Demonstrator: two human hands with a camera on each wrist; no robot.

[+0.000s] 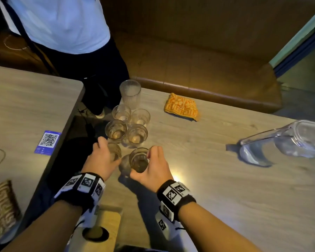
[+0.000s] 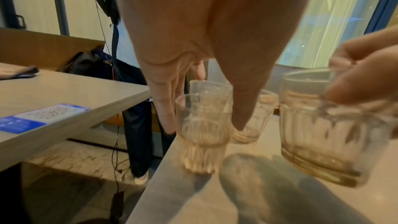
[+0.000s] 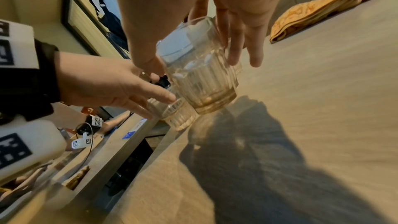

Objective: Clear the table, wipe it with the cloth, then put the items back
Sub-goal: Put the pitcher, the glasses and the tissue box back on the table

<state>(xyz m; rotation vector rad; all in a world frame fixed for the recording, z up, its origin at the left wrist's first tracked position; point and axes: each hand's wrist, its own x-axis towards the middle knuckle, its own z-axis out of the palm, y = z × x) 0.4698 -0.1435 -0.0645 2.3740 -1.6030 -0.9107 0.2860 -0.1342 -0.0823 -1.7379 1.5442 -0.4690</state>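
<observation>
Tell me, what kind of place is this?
Probably a cafe or restaurant: a padded booth bench behind the wooden table, a QR code card on the neighbouring table, many matching small glasses.

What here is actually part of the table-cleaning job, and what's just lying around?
Part of the job:
- orange cloth
- short glasses
- tall ribbed glass
- clear pitcher
- table
- left hand and right hand, each gripping a glass

Just lying about:
- QR card on the neighbouring table
- brown patterned cloth

Dim, warm light. A small bright glare spot lies on the table just beside the right wrist. Hand shadows fall toward the camera. The wrist views are motion-blurred, and the pitcher at the head view's edge looks stretched.
</observation>
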